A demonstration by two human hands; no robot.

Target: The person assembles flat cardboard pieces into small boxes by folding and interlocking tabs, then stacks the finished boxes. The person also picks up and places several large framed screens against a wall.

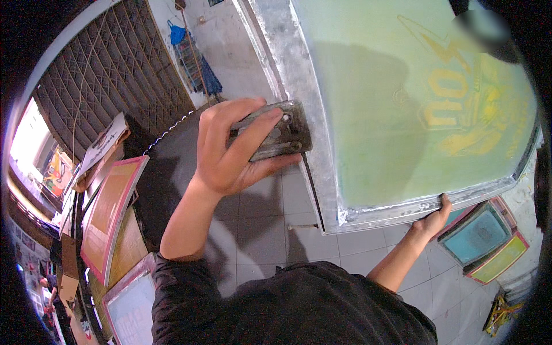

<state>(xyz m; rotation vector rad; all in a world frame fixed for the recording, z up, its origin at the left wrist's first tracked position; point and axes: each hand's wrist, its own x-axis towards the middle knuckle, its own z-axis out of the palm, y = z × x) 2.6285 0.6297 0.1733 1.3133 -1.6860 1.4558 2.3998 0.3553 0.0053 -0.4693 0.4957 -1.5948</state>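
A large screen-printing frame (299, 63) with a worn silver metal rim fills the upper right of the head view. Its mesh (374, 144) is pale green, with a yellow lettered design on the right part. My left hand (221, 149) is closed round a dark, scuffed rectangular block (296, 132) with a small round screw or hole on its face. That block lies against the left rim of the frame; whether it is fixed there I cannot tell. My right hand (434, 221) grips the frame's near rim, thumb on top and the other fingers hidden beneath.
Several more screens lean at the left, among them a pink-rimmed one (115, 213) and a white one (132, 305). Other screens (480, 236) stand at the right. Beyond are a folding metal gate (109, 69) and a blue umbrella (210, 77). Grey tiles (259, 241) cover the floor.
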